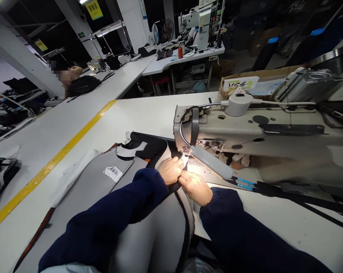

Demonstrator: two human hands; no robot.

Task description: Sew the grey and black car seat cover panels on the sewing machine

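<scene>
Both my hands are close together at the needle end of a sewing machine (214,131). My left hand (170,170) is closed on the black edge of a grey fabric piece (88,193). Just to its right, my right hand (196,186) pinches the same edge, its fingertips near my left ones. The grey piece spreads over the table to the left and hangs toward me, with a white barcode label (113,172) on it. A small lamp (211,162) lights the needle area, which is partly hidden behind my fingers.
Yellow tape (74,138) runs along the white table (143,113). A cardboard box (262,77) stands behind the machine. Cables (291,197) extend at right. Another sewing machine (202,26) stands at the back; a person (67,77) is at far left.
</scene>
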